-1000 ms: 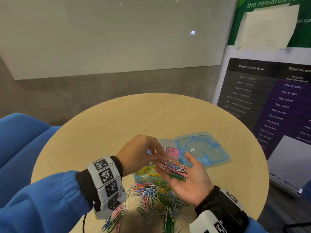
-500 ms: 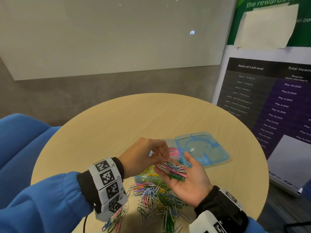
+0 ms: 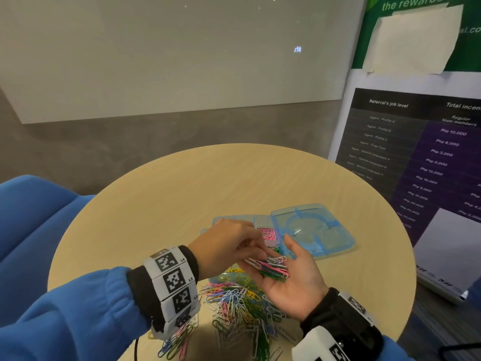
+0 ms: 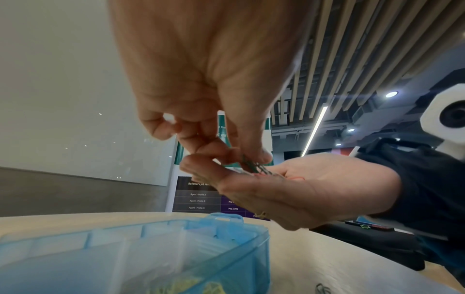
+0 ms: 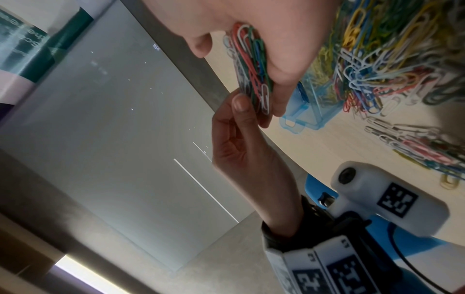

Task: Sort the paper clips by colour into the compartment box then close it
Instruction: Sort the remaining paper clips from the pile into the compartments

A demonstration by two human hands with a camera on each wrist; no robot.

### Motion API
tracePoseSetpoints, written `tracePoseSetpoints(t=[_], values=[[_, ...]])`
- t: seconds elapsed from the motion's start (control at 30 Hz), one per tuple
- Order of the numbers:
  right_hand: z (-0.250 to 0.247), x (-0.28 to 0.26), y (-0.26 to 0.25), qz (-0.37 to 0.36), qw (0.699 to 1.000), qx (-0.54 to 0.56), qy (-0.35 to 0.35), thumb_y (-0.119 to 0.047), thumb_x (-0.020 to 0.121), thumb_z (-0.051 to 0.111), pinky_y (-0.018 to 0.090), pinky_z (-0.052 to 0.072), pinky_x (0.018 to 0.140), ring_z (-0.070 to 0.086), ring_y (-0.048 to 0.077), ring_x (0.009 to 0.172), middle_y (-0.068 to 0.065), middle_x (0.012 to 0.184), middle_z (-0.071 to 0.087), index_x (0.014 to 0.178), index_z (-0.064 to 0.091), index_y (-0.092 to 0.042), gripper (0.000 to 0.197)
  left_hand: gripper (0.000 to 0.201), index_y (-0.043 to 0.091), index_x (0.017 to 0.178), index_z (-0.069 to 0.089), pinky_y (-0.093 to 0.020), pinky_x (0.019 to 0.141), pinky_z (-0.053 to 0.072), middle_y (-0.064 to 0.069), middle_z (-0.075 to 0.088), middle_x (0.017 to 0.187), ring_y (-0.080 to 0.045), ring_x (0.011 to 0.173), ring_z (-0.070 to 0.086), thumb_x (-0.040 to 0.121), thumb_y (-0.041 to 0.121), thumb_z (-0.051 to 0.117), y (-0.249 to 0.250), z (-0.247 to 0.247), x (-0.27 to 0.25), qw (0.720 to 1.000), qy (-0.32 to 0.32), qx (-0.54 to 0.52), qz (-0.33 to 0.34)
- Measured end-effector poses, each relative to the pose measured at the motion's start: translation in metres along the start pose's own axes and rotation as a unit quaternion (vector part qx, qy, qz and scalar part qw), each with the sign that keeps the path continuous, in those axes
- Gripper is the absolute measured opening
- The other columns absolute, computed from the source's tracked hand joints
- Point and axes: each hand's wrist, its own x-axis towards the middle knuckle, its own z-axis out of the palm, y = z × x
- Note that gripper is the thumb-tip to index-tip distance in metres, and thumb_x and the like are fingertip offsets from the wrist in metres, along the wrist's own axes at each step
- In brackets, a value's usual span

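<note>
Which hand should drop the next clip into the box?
Left. The left hand is already pinching at the bundle of clips and hangs right over the compartment box. The right hand lies palm up, serving as the tray.

The left hand (image 3: 226, 250) has moved from above the box (image 3: 234, 222) to the right palm (image 3: 294, 280), its fingertips (image 4: 259, 157) now pinching a green clip (image 4: 249, 164) in the held bunch (image 3: 270, 267).
</note>
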Motion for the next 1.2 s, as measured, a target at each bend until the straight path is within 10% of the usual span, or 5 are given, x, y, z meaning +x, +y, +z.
tracePoseSetpoints(t=[0.23, 0.67, 0.9, 1.03, 1.2], values=[[0.000, 0.000, 0.001, -0.004, 1.000, -0.016, 0.020, -0.053, 0.098, 0.040, 0.052, 0.046, 0.099, 0.061, 0.038, 0.102, 0.030, 0.110, 0.065, 0.104, 0.068, 0.014, 0.073, 0.028, 0.047, 0.118, 0.065, -0.030, 0.076, 0.035, 0.005, 0.052, 0.092, -0.001, 0.077, 0.044, 0.100, 0.043, 0.044, -0.006, -0.006, -0.002, 0.997, -0.057, 0.049, -0.004], [0.003, -0.004, 0.016, 0.030, 0.999, -0.015, 0.018, -0.058, 0.097, 0.033, 0.048, 0.032, 0.114, 0.057, 0.050, 0.113, 0.037, 0.121, 0.058, 0.119, 0.057, 0.019, 0.083, 0.027, 0.036, 0.110, 0.067, -0.041, 0.089, 0.045, 0.011, 0.061, 0.101, -0.011, 0.089, 0.057, 0.097, 0.051, 0.048, 0.005, -0.012, 0.030, 0.994, -0.036, 0.067, -0.074], [0.001, -0.003, 0.005, 0.003, 1.000, -0.003, 0.011, -0.060, 0.096, 0.034, 0.059, 0.049, 0.086, 0.059, 0.041, 0.106, 0.033, 0.124, 0.058, 0.110, 0.064, 0.017, 0.083, 0.021, 0.037, 0.099, 0.064, -0.036, 0.086, 0.042, 0.013, 0.057, 0.100, -0.005, 0.086, 0.056, 0.093, 0.054, 0.053, 0.004, -0.015, 0.001, 0.993, -0.014, 0.097, -0.064], [0.001, -0.005, 0.002, 0.005, 1.000, -0.003, -0.025, -0.064, 0.094, 0.031, 0.050, 0.035, 0.112, 0.048, 0.037, 0.129, 0.032, 0.127, 0.058, 0.115, 0.061, 0.018, 0.090, 0.020, 0.040, 0.104, 0.063, -0.033, 0.088, 0.034, 0.016, 0.055, 0.104, 0.002, 0.088, 0.046, 0.092, 0.054, 0.056, -0.003, -0.016, -0.015, 0.989, -0.011, 0.127, -0.077], [0.001, -0.006, 0.001, 0.005, 0.999, -0.003, -0.048, -0.065, 0.093, 0.031, 0.050, 0.035, 0.112, 0.053, 0.039, 0.125, 0.031, 0.128, 0.057, 0.120, 0.056, 0.019, 0.091, 0.013, 0.036, 0.101, 0.066, -0.038, 0.085, 0.045, 0.014, 0.059, 0.099, 0.007, 0.082, 0.047, 0.091, 0.045, 0.063, -0.013, -0.011, -0.020, 0.997, 0.023, 0.067, -0.040]])
